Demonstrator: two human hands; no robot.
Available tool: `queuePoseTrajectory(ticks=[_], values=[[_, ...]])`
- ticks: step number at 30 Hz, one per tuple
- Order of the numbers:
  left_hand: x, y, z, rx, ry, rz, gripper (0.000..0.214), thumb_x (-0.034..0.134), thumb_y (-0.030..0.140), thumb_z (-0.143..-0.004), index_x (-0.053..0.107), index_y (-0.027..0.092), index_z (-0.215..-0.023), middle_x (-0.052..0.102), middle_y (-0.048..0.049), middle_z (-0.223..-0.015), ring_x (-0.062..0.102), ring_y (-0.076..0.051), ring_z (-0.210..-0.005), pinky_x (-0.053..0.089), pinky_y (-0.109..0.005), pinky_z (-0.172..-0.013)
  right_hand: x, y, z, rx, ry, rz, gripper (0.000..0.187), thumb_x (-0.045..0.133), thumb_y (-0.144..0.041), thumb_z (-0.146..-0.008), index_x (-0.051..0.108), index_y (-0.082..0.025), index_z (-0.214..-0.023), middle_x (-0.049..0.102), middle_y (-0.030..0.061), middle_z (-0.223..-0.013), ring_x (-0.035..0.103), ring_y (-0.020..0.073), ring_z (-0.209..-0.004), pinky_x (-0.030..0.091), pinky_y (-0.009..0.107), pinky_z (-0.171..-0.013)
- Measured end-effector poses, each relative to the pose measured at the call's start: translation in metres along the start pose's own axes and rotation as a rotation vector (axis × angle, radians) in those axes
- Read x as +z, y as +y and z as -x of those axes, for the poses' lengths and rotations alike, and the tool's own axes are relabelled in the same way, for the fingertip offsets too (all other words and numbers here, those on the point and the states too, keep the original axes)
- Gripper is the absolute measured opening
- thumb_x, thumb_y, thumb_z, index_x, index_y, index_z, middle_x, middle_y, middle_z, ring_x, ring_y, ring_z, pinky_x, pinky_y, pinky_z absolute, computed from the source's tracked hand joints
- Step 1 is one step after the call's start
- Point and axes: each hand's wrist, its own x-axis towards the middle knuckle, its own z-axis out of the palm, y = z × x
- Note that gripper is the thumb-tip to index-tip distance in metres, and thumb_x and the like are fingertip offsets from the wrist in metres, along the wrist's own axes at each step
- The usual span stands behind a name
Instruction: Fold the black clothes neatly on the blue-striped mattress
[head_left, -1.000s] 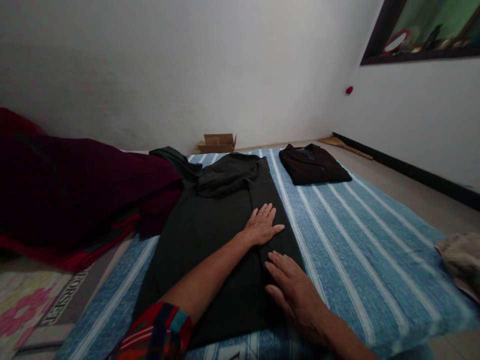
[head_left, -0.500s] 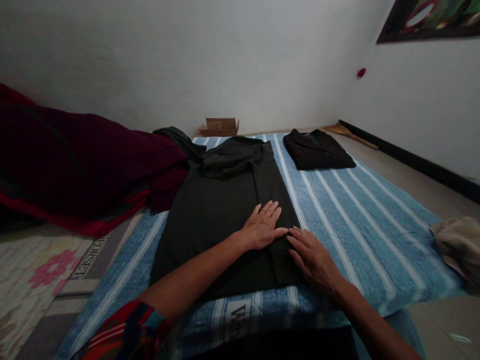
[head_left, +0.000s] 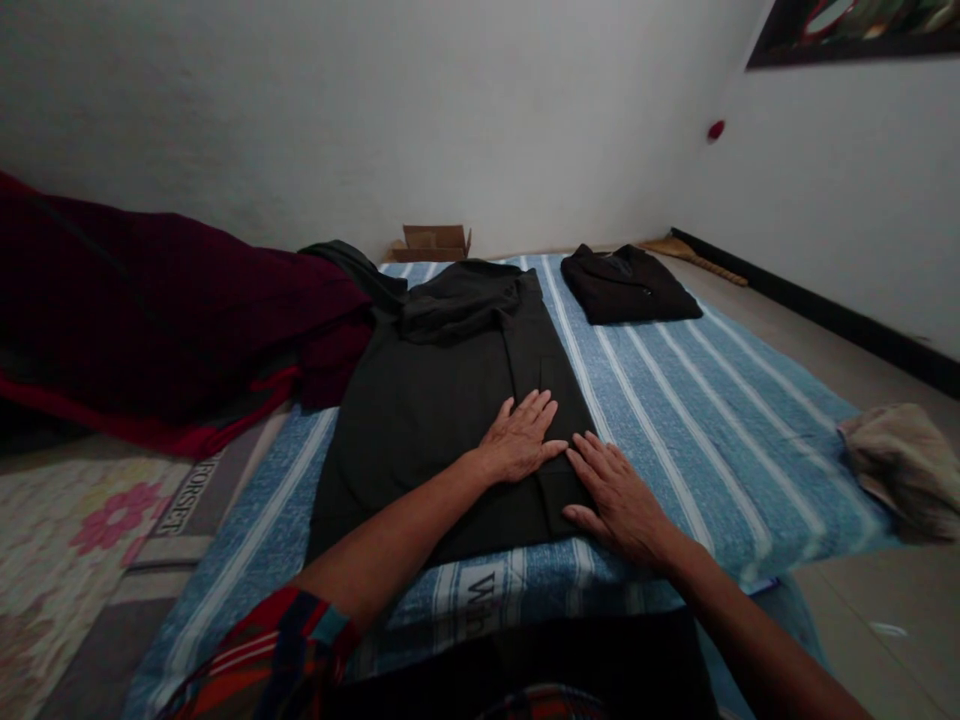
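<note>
A long black garment (head_left: pixel 435 420) lies flat along a blue striped mat (head_left: pixel 697 420), its far end bunched. My left hand (head_left: pixel 521 438) rests flat on the garment near its right edge, fingers stretched out. Right beside it, my right hand (head_left: pixel 619 495) lies flat with fingers spread on the garment's near right corner. The two hands almost touch at the fingertips. Neither hand holds anything.
A folded black garment (head_left: pixel 626 285) sits at the mat's far right. A dark red blanket (head_left: pixel 165 320) is heaped on the left. A cardboard box (head_left: pixel 431 243) stands by the far wall, a beige cloth (head_left: pixel 896 465) at the right, a floral mat (head_left: pixel 82 540) at the left.
My right hand slid from the garment's near edge up beside my left hand. The view has shifted back, so more of the mat's near end shows.
</note>
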Motion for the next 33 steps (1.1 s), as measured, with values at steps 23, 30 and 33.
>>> queuePoseTrajectory(ticks=[23, 30, 33], values=[[0.007, -0.005, 0.003, -0.009, 0.062, -0.025, 0.069, 0.021, 0.061, -0.088, 0.021, 0.019, -0.143, 0.011, -0.0057, -0.152, 0.002, -0.024, -0.139, 0.012, -0.047, -0.11, -0.001, -0.012, 0.02, -0.203, 0.021, 0.043, 0.077, 0.047, -0.065, -0.079, 0.026, -0.026, -0.142, 0.015, 0.0127, -0.15, 0.013, 0.0345, -0.136, 0.023, 0.056, -0.103], [0.003, -0.007, 0.007, -0.016, 0.057, 0.035, 0.068, 0.023, 0.061, -0.088, 0.022, 0.02, -0.143, 0.013, -0.006, -0.152, 0.005, -0.024, -0.139, 0.012, -0.047, -0.11, 0.002, -0.013, 0.019, -0.231, 0.043, 0.075, 0.08, 0.047, -0.066, -0.078, 0.023, -0.027, -0.143, 0.021, 0.0153, -0.148, 0.021, 0.0359, -0.133, 0.033, 0.056, -0.098], [-0.008, -0.005, 0.01, -0.028, -0.003, 0.072, 0.067, 0.027, 0.059, -0.088, 0.024, 0.02, -0.142, 0.014, -0.0073, -0.152, 0.006, -0.026, -0.139, 0.012, -0.049, -0.11, 0.007, -0.01, 0.017, -0.253, 0.076, 0.078, 0.081, 0.047, -0.068, -0.077, 0.026, -0.026, -0.142, 0.028, 0.0164, -0.145, 0.027, 0.0366, -0.131, 0.037, 0.056, -0.095]])
